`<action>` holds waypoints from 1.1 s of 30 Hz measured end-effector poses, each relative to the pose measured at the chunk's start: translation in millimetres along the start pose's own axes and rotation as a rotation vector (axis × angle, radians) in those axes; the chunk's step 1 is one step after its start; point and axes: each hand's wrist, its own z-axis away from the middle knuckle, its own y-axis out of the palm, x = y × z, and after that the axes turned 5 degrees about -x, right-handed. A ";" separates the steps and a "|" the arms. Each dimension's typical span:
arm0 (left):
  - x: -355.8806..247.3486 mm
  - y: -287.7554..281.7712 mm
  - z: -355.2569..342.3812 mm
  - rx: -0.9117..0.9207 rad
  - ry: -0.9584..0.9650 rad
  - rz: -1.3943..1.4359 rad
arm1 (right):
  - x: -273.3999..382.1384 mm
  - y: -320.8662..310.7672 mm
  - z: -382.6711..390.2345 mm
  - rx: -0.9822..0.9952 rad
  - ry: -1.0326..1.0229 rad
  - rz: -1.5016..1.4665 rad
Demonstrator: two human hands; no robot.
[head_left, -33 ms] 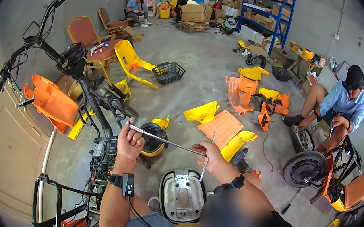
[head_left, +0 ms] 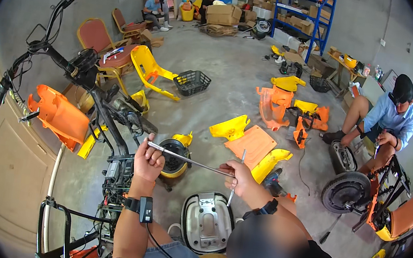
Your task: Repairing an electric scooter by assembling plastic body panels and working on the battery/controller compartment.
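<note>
A long metal T-handle socket wrench (head_left: 190, 161) lies across in front of me, held between both hands. My left hand (head_left: 148, 162) has its fingers curled round the socket end. My right hand (head_left: 241, 179) grips the other end, where the crossbar sticks out above and below the fingers. Below the wrench, an upturned seat base (head_left: 206, 221) with a pale metal inside and dark rim rests near my feet. The stripped scooter frame (head_left: 124, 145), with its handlebars and bundled wires, stands close beside my left arm.
Orange (head_left: 251, 145) and yellow panels (head_left: 229, 127) lie on the floor ahead. A yellow-rimmed black bucket (head_left: 175, 158) stands behind my left hand. At right, a seated person in a blue shirt (head_left: 391, 119) works by a wheel (head_left: 346, 192). A black basket (head_left: 191, 83) sits farther off.
</note>
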 end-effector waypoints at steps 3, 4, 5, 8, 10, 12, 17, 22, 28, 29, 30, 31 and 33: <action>0.3 -1.0 0.2 -0.013 -0.009 -0.028 | 0.8 -2.4 -0.7 0.002 -0.025 0.011; 0.8 -1.2 -0.2 0.002 -0.039 -0.012 | 2.4 -3.8 -1.2 0.007 -0.014 0.011; 1.2 -1.8 -0.1 0.007 -0.057 0.012 | 4.0 -5.3 -1.9 0.005 -0.023 0.007; 2.2 -3.7 -1.9 -0.023 -0.093 0.005 | 9.0 -8.3 -4.1 0.000 -0.013 -0.003; 2.7 -5.9 -4.1 0.058 -0.129 0.009 | 12.9 -9.4 -5.2 -0.067 -0.097 0.060; 5.0 -9.2 -4.9 0.118 -0.147 0.045 | 15.6 -9.4 -6.4 -0.098 -0.178 0.089; 10.3 -7.2 -1.2 0.157 -0.203 0.050 | 24.9 -12.3 3.9 -0.066 -0.208 0.067; 14.3 6.8 6.0 0.139 -0.214 0.069 | 28.9 -8.7 8.9 -0.054 -0.245 0.101; 18.8 6.0 10.9 0.096 -0.236 0.048 | 25.5 -15.9 5.5 -0.052 -0.266 0.117; 17.9 5.1 11.1 0.083 -0.230 0.043 | 26.6 -17.5 5.3 -0.050 -0.294 0.132; 17.2 4.4 10.7 0.072 -0.242 0.008 | 27.6 -18.4 4.5 -0.061 -0.276 0.129; 16.7 3.8 10.5 0.061 -0.255 -0.027 | 29.4 -19.8 4.4 -0.056 -0.304 0.140; 17.6 2.8 9.9 0.046 -0.286 -0.009 | 31.7 -21.8 3.9 -0.066 -0.343 0.164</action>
